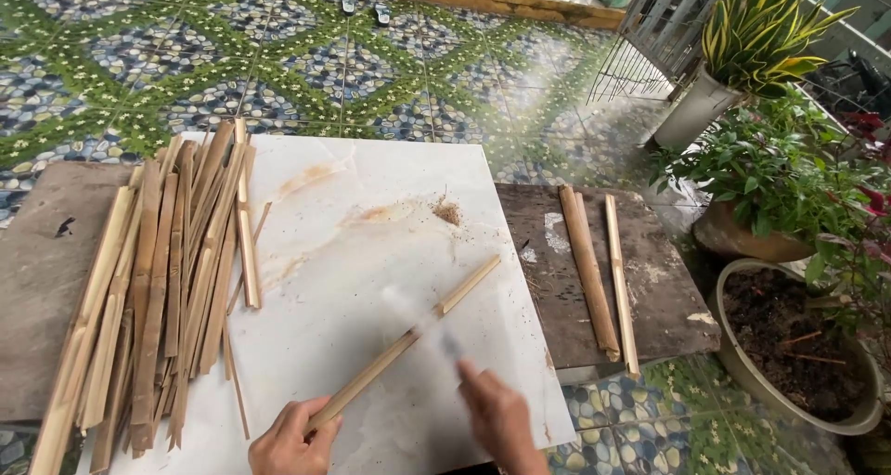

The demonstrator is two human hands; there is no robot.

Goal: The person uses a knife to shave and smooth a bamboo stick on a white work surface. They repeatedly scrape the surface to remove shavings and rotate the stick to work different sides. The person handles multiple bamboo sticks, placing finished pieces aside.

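Two hands at the bottom edge of the head view, both over a white stone slab [371, 252]. Left hand [292, 438]: fingers curled closed around the near end of a long bamboo strip [408, 340]. The strip lies diagonally across the slab, running up and to the right from the hand, far end near the slab's right edge. Right hand [501, 419]: closed around the handle of a blade-like tool [422, 322], motion-blurred; exact tool type cannot be told. The blurred blade crosses the strip about midway along its length.

Left of the hands: a large pile of split bamboo strips [158, 289], partly on the slab, partly on a dark board [42, 280]. Right of the slab: three more strips [599, 271] lying side by side on a second dark board [668, 299]. A small heap of sawdust [447, 212] sits near the slab's upper middle. Potted plants [761, 159] stand at far right on a patterned tile floor [306, 57].
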